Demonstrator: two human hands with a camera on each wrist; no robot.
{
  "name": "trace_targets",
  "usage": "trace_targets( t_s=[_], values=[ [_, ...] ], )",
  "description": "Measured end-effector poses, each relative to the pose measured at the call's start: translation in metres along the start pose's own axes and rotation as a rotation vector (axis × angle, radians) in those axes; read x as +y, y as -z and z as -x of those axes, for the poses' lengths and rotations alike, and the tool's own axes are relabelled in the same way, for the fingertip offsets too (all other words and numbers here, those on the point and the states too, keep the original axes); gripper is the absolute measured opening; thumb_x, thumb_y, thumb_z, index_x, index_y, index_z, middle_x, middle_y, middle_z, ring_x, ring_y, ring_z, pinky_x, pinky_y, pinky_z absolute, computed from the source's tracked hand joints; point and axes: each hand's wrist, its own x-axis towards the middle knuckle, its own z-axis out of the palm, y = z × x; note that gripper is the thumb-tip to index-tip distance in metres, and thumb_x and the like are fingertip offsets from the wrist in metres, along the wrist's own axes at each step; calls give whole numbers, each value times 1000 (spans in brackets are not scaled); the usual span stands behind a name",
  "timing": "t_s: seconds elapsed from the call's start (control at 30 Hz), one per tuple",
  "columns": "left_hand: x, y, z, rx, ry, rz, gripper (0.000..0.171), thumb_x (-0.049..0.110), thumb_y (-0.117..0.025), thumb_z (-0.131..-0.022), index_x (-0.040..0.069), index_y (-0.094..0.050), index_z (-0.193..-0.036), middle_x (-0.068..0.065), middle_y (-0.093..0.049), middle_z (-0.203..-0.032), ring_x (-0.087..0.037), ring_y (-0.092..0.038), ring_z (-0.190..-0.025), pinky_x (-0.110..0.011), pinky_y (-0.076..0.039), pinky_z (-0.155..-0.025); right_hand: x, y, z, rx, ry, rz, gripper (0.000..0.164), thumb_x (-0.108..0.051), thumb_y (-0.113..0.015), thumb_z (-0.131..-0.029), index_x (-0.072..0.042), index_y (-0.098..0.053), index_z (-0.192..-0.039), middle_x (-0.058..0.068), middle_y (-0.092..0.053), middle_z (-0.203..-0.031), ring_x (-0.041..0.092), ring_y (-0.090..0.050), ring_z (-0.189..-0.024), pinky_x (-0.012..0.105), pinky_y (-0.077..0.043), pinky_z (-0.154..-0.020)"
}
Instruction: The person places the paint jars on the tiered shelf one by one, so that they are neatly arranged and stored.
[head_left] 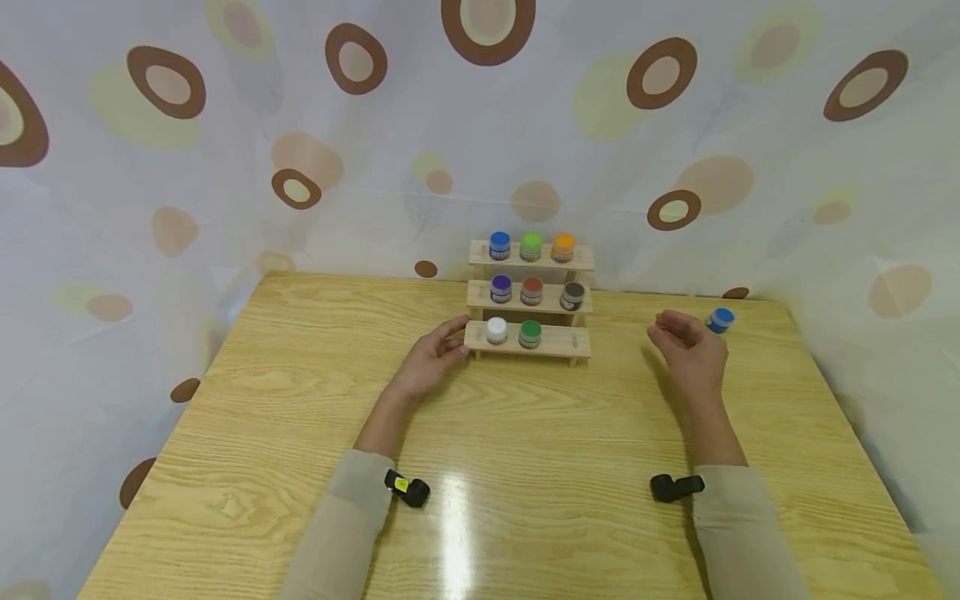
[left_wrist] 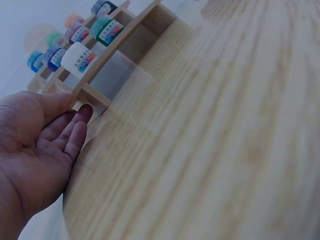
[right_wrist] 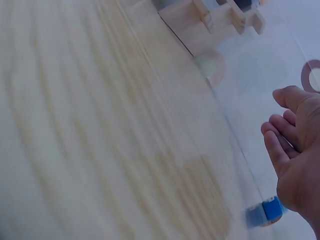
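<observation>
A three-tier wooden rack [head_left: 553, 340] carries small paint jars, and my left hand [head_left: 431, 360] holds the left end of its lowest shelf. In the left wrist view the thumb lies against the shelf's end, with the other fingers curled below it. On that shelf stand a white jar [head_left: 497, 331] and a dark green jar [head_left: 530, 334]; its right end is bare. My right hand [head_left: 693, 354] is raised over the table right of the rack, fingers loosely bent, holding nothing. Just beyond it a blue-lidded jar [head_left: 721, 320] sits on the table.
Purple, red-brown and black jars [head_left: 572, 296] fill the middle shelf. Blue, light green and orange jars [head_left: 563, 247] line the top one. A patterned curtain [head_left: 480, 125] hangs behind the wooden table [head_left: 525, 442], close to the rack's back.
</observation>
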Motion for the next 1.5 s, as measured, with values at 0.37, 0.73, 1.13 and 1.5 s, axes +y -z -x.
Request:
trace_targets(
  t_s=[0.37,0.73,1.13,1.5],
  values=[
    [1,1,1,10,17,12,58,4,-56,-109,9,-38,-164,-20,-47,-161,-35,-54,-142,-47,-46,-117,13,37,-10,267,-72,-56,44,-2,-85,-88,7,-71,-128,1,-77,-109,6,-70,-95,10,-56,-82],
    [1,0,1,0,23,15,58,3,-56,-109,9,-38,-164,-21,-51,-157,-35,-54,-142,-44,-47,-116,26,60,-23,403,-132,-42,47,-2,-88,-84,4,-73,-128,-3,-75,-99,4,-68,-88,9,-54,-79],
    [0,1,1,4,16,9,58,3,-56,-109,9,-39,-164,-21,-49,-159,-35,-53,-143,-44,-47,-116,30,63,-43,477,-155,92,46,-11,-90,-84,0,-75,-126,-8,-72,-95,0,-64,-84,12,-50,-80],
    [-2,-1,1,9,14,13,58,2,-57,-109,8,-39,-163,-17,-43,-164,-35,-52,-143,-45,-46,-117,30,62,-61,458,-234,-13,56,-14,-91,-84,-6,-71,-135,-3,-68,-113,5,-60,-95,15,-53,-85]
  ],
)
